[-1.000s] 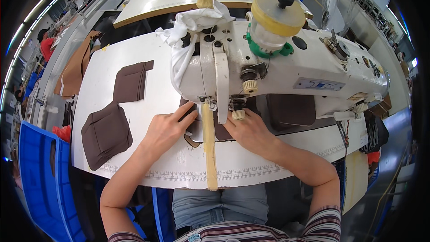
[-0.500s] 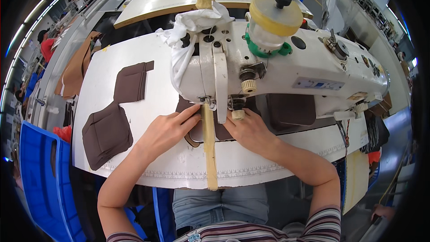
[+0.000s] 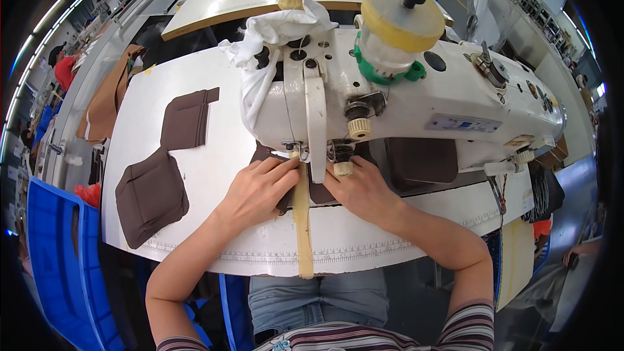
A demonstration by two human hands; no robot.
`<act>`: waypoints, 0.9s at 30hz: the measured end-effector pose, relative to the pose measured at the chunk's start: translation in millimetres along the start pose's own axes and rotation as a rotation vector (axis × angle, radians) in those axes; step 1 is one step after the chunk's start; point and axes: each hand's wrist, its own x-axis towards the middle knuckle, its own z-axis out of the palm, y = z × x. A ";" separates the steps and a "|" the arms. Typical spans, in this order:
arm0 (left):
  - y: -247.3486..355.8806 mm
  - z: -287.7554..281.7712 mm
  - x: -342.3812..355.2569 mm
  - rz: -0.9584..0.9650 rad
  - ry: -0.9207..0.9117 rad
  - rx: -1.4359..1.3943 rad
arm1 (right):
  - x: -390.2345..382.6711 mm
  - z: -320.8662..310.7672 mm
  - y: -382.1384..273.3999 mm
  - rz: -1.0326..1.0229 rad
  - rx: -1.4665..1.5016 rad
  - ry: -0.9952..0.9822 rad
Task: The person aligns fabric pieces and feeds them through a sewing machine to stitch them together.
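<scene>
A dark brown fabric piece [image 3: 321, 194] lies under the head of a white sewing machine [image 3: 396, 107], partly hidden by the machine and my hands. My left hand [image 3: 263, 185] has its fingers drawn together on the piece's left part, fingertips close to the needle area. On the right side, my right hand [image 3: 361, 188] presses the same piece with bent fingers, its fingertips partly behind a cream knob [image 3: 343, 168]. Between both hands, a pale yellow strip [image 3: 302, 227] runs from below the needle to the table's front edge.
Two joined brown padded pieces [image 3: 153, 198] lie left on the white table [image 3: 260, 257]. A blue crate [image 3: 62, 253] stands at the left, and brown material [image 3: 110, 101] lies beyond the table's left edge. Another brown piece [image 3: 422, 159] sits under the machine arm.
My left hand has shifted slightly right and its fingertips now reach over the yellow strip. The brown piece's near left edge is now mostly covered. My right hand stays nearly in place.
</scene>
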 end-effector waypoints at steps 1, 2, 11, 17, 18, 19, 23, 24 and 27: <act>0.3 -2.8 6.2 0.030 -0.051 0.051 | -1.0 1.0 1.1 -0.003 -0.012 0.002; -0.3 -3.3 10.1 0.059 -0.102 0.101 | -2.0 1.8 2.0 -0.006 -0.023 0.003; -8.3 22.9 -4.3 0.016 0.177 0.015 | 1.1 4.6 4.2 -0.040 -0.009 0.024; -8.9 21.7 -8.5 -0.006 0.326 0.081 | 2.9 3.6 1.5 -0.060 -0.045 -0.007; -8.9 22.8 -7.6 -0.010 0.326 0.076 | 2.7 3.7 1.9 -0.060 -0.043 -0.012; -8.0 23.6 -6.4 0.012 0.255 0.113 | 2.9 3.9 2.6 -0.062 -0.049 0.015; 3.4 19.4 -6.4 0.014 0.112 0.122 | -1.5 6.3 3.5 -0.050 -0.079 0.013; 4.8 15.3 -7.3 -0.013 0.061 0.086 | -0.5 6.1 2.3 -0.051 -0.078 0.012; -8.3 11.2 -7.7 -0.025 0.048 -0.050 | 2.1 5.5 1.1 -0.055 -0.080 0.011</act>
